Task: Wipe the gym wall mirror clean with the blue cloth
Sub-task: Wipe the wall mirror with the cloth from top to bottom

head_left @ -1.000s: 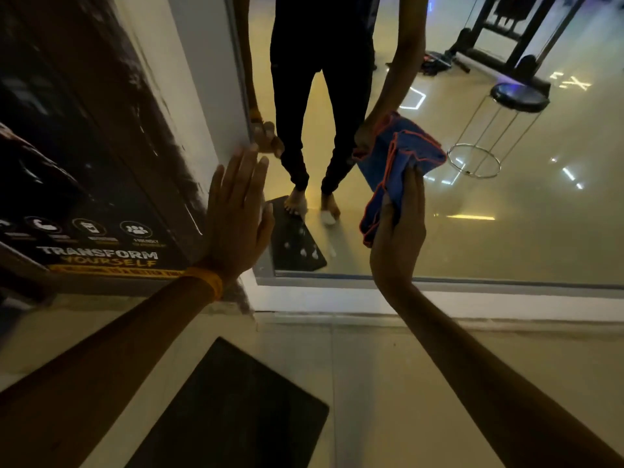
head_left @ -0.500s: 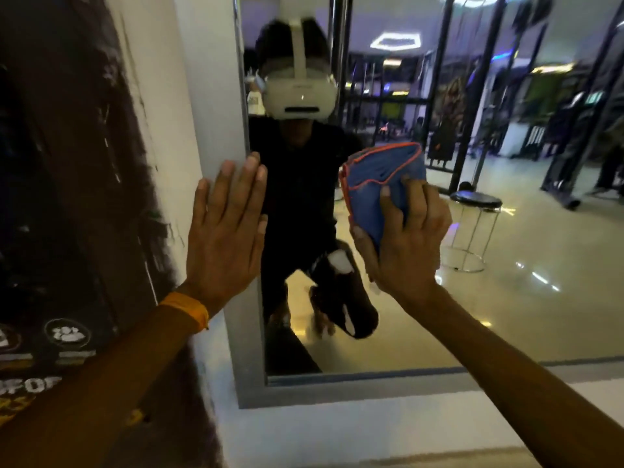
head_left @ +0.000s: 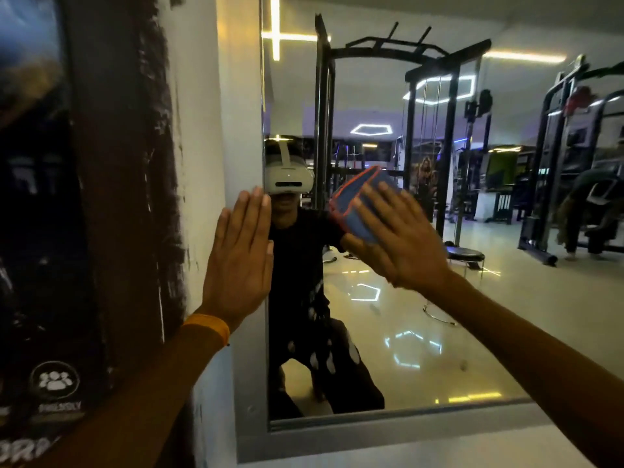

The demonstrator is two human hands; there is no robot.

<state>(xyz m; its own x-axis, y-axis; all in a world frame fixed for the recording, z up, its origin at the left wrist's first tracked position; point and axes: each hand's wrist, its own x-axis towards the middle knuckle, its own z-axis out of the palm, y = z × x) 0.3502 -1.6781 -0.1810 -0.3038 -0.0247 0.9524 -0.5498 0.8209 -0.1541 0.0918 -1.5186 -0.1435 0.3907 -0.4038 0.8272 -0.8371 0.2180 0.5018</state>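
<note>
Pressing the cloth (head_left: 358,204) against the mirror (head_left: 506,298), the right hand (head_left: 401,241) pins it under straight, spread fingers. Just left of it, the left hand (head_left: 241,258) lies flat and empty on the frame (head_left: 250,366).

The right hand (head_left: 401,241) covers most of the blue cloth (head_left: 354,204); only its upper left part with the orange hem shows, and both look a little blurred. The mirror (head_left: 506,315) is cut by the top and right edges. The poster (head_left: 40,231) (dark, at the far left) is cut by the left edge, and its small words are unreadable. The left hand (head_left: 239,261) hides part of the mirror frame (head_left: 250,366).
</note>
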